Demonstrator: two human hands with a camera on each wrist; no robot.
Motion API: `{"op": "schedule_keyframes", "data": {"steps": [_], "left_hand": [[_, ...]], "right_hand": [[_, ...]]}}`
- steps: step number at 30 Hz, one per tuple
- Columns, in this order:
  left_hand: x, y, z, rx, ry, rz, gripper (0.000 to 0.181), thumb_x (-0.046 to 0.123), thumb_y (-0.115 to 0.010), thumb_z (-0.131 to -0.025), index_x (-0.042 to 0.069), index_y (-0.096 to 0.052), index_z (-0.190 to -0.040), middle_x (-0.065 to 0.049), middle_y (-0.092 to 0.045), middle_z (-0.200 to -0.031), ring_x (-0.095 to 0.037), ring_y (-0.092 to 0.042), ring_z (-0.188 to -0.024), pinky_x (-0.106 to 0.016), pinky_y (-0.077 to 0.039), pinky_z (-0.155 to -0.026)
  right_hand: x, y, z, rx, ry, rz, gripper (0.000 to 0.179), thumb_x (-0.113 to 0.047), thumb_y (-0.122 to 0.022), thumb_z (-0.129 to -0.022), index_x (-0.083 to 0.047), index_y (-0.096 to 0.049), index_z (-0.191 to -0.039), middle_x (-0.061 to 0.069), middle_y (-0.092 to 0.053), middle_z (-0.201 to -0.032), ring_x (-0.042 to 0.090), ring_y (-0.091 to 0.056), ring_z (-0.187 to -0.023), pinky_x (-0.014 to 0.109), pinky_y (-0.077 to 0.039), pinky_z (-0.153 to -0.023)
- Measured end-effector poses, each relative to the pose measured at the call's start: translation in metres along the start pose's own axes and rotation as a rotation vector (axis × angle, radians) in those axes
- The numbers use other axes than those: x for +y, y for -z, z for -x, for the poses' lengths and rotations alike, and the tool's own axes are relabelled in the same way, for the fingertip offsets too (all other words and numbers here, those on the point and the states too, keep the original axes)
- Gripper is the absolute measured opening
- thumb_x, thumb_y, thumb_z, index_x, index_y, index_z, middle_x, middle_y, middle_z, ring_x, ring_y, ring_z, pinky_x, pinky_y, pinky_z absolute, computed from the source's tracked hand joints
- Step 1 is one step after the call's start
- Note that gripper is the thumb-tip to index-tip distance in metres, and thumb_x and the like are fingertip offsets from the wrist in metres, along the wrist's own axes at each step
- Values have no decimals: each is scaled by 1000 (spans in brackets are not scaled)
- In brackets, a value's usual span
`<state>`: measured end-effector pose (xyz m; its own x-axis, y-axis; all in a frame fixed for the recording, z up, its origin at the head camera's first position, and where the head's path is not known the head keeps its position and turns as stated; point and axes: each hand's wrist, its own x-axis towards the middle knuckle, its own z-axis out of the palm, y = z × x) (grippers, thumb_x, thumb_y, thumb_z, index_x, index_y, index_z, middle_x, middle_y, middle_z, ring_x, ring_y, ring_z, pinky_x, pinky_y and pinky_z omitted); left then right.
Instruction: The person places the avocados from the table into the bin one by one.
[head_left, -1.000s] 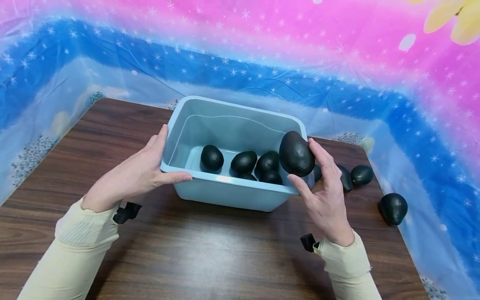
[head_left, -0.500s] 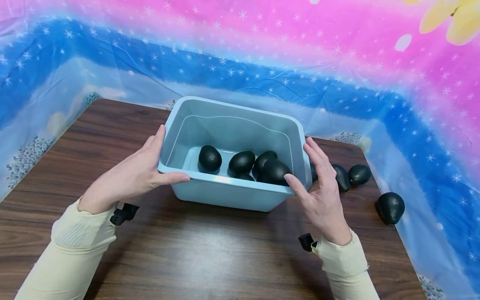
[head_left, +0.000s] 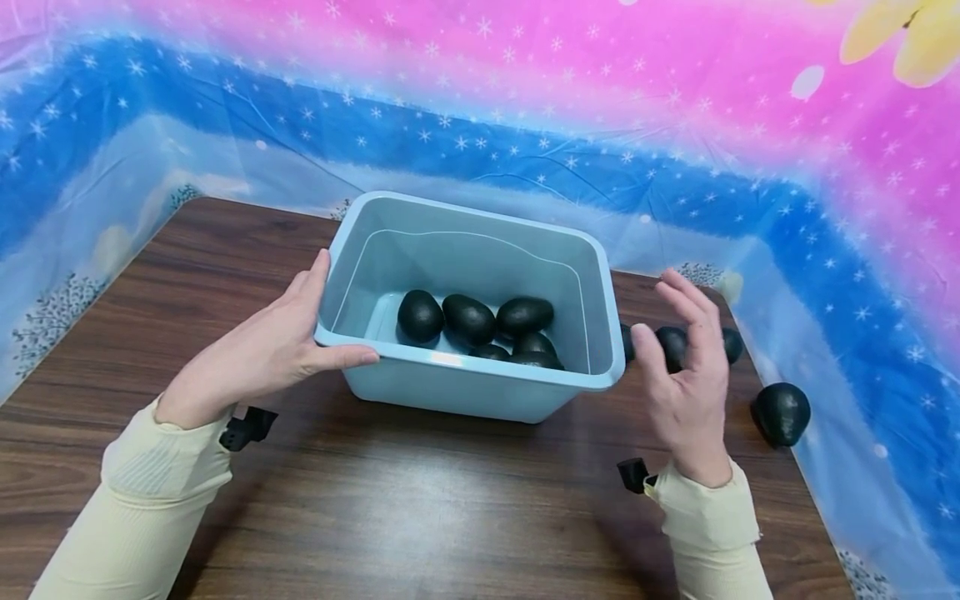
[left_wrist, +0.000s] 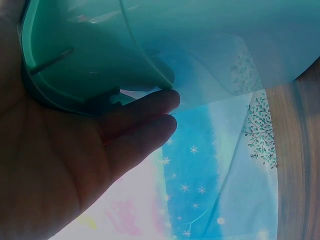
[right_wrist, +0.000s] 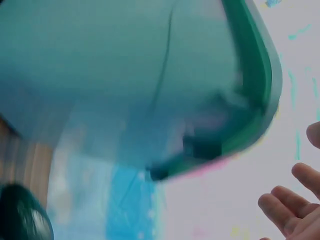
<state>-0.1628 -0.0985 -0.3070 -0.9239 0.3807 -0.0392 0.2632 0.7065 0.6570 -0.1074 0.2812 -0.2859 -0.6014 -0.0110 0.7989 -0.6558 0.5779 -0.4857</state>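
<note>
A pale blue plastic bin point(head_left: 450, 392) stands in the middle of the head view. My left hand point(head_left: 258, 354) holds its near left corner, thumb along the front rim and fingers against the left side; the left wrist view shows two fingers point(left_wrist: 145, 132) under the rim. Inside the bin lie several dark avocados point(head_left: 468, 321), the nearest partly hidden by the front wall. My right hand point(head_left: 686, 392) is apart from the bin on its right, fingers spread and nothing in them. Behind that hand are more avocados point(head_left: 672, 348), partly covered by it.
Another avocado point(head_left: 781, 414) lies by the right edge of the brown wooden table point(head_left: 420, 517). A patterned pink and blue cloth point(head_left: 480, 125) hangs around the table's far and side edges. Black wrist cameras point(head_left: 249, 428) sit at both cuffs.
The avocado in my right hand was let go into the bin, and those inside have shifted. My right hand has moved right, away from the bin. The left hand keeps its hold.
</note>
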Motion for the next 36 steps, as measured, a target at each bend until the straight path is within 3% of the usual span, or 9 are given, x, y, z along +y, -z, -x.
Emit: {"op": "schedule_keyframes", "data": {"steps": [7,13,16,20,23,30,36], "left_hand": [[0,0,0,4,-4,-2,119,68,-62,-74,24,21,-147,-18,-7,-153,-33,-37,-125,-55,-37,-93],[-1,0,0,6,-4,1,120,68,-63,-74,23,20,-147,-19,-11,-151,-32,-38,-123,-55,-38,-92],[-1,0,-1,5,-7,3,120,67,-63,-74,23,21,-147,-19,-11,-151,-32,-39,-122,-55,-38,-92],[-1,-1,-1,8,-12,5,120,67,-64,-74,23,20,-148,-19,-13,-150,-32,-40,-121,-54,-39,-92],[0,0,-1,7,-6,1,119,68,-63,-74,24,19,-148,-18,-10,-151,-32,-39,-122,-55,-38,-92],[0,0,-1,6,-5,13,120,67,-64,-74,24,19,-148,-18,-11,-151,-32,-39,-122,-55,-38,-92],[0,0,-1,7,-3,15,120,68,-64,-73,23,19,-148,-18,-10,-152,-32,-39,-122,-55,-38,-92]], "right_hand": [[28,24,-3,160,-97,119,37,-13,-58,-92,-1,-56,-126,12,-49,-134,26,-40,-128,35,-28,-106],[85,47,6,152,-216,273,41,-20,-61,-92,-15,-54,-132,-3,-46,-138,14,-38,-128,32,-27,-105],[110,53,13,102,-310,335,45,-26,-60,-92,-18,-50,-135,-6,-41,-141,12,-35,-130,34,-18,-107],[135,55,22,8,-434,439,50,-35,-57,-93,-18,-45,-139,0,-36,-145,17,-30,-132,48,-9,-102],[150,54,29,-75,-497,505,57,-40,-54,-94,-13,-39,-142,8,-31,-147,26,-24,-134,56,-8,-99],[172,54,40,-261,-634,576,71,-41,-51,-96,-8,-20,-150,20,-16,-151,40,-9,-137,65,-4,-99],[181,51,45,-398,-718,605,80,-45,-49,-95,-3,-10,-151,27,-5,-152,50,-4,-135,69,-4,-98]]}}
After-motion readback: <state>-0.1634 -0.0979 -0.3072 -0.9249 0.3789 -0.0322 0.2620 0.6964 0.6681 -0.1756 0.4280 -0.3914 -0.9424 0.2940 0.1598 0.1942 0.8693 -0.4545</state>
